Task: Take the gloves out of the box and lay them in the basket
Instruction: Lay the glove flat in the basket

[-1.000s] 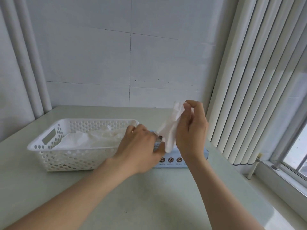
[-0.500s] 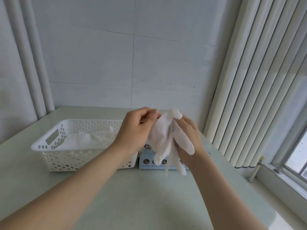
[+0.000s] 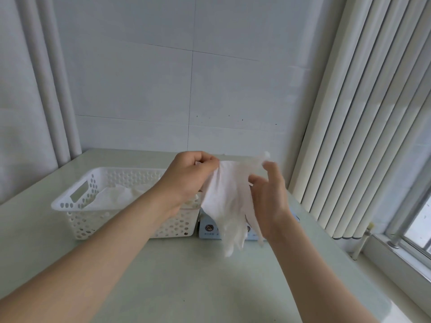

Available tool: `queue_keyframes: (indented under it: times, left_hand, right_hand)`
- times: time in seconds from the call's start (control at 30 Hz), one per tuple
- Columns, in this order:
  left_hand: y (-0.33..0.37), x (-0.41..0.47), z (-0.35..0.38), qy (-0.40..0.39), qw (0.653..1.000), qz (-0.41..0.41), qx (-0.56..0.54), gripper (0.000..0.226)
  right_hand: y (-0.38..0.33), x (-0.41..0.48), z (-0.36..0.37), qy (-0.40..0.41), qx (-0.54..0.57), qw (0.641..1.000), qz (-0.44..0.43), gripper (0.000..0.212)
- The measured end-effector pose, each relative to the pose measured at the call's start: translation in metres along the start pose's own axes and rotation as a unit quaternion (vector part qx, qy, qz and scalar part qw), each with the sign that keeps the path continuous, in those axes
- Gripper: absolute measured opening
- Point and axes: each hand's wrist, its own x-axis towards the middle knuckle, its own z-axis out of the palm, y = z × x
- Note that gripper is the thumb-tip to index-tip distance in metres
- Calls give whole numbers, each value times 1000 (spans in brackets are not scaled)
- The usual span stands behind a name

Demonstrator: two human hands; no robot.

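1. One glove [image 3: 227,201] is hanging in the air between my hands, above the box [image 3: 208,227] and just to the right of the basket [image 3: 70,202]. Its fingers are dangling down in front of the box's face.
2. My left hand [image 3: 191,176] is pinching the glove's upper edge, fingers and thumb curled tight on the thin material.
3. My right hand [image 3: 268,201] is lying against the glove's other side, with its fingers looking mostly straight. That hand is blurring, so I cannot tell whether it is pinching the material or only touching it.
4. Some gloves [image 3: 114,199] are already lying in the basket, pale and crumpled, so I am judging part of the job done.
5. The box is sitting on the table [image 3: 186,276], close against the basket's right end; whether they are touching, I cannot tell. My hands and the glove are hiding its opening, so I am not seeing how many are remaining inside.
6. For this glove, I am judging that two things are waiting to be done: the carry left over the rim and the laying down on top of the others. After that, more trips to the box are likely waiting.
7. Being limp and thin, it is likely going to fold on itself as I lower it.
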Motion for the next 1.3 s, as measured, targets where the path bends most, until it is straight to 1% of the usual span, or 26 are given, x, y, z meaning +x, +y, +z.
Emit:
queue_keyframes:
  times: [0.07,0.1,0.13,0.17,0.23,0.27,0.3,0.33,0.37,0.43,0.5,0.57,0.67,0.77,0.8,0.93,1.07,1.17,1.2,1.3]
  left_hand:
    - [1,1,-4,5,1000,13,17,14]
    - [2,1,-7,9,999,20,30,14]
    - [3,1,-9,12,999,27,39,12]
    - [5,1,-12,13,998,34,43,11]
    - [8,1,-17,8,998,42,51,7]
    - [9,1,-19,4,997,44,57,5]
    - [9,1,-21,3,997,46,62,4]
    - [8,2,-22,5,997,49,62,3]
    - [6,3,-23,10,997,52,60,4]
    - [2,6,-22,26,996,58,63,8]
    - [-3,9,-22,42,994,65,73,11]
    - [-8,12,-23,62,990,82,98,15]
    - [-13,15,-23,86,975,102,177,20]
    - [-15,16,-23,100,967,113,204,23]
    - [-14,17,-23,108,966,117,206,23]
    - [-11,19,-23,115,966,132,190,24]
    - [-6,17,-24,109,964,166,179,23]
    - [1,16,-27,116,965,159,173,23]
    - [3,15,-29,120,968,151,163,23]
    - [8,15,-33,129,979,115,105,24]
  right_hand:
    - [-2,-1,3,-48,-3,999,5,78]
    - [-4,0,6,-53,-37,998,-3,82]
    - [-4,3,7,-58,-76,995,-15,79]
    - [-4,3,7,-49,-128,990,-33,70]
    - [-2,4,5,-50,-204,975,-74,42]
    - [0,4,5,-55,-221,970,-87,29]
    - [1,3,8,-39,-249,963,-91,22]
    - [4,4,7,-35,-254,962,-96,20]
    - [5,4,10,-15,-272,957,-99,20]
    - [6,4,13,21,-286,951,-112,25]
    - [6,4,15,38,-285,951,-117,34]
    - [6,6,15,34,-281,954,-104,38]
    - [8,7,14,-1,-274,959,-67,29]
    - [9,3,13,-34,-314,946,-70,17]
    - [10,4,13,-41,-314,946,-75,13]
    - [13,5,13,-63,-325,939,-88,18]
    - [9,7,12,-50,-286,953,-83,21]
    - [10,6,8,-54,-267,959,-74,22]
    - [12,8,7,-44,-258,963,-64,24]
    - [17,12,10,27,-226,973,-39,29]
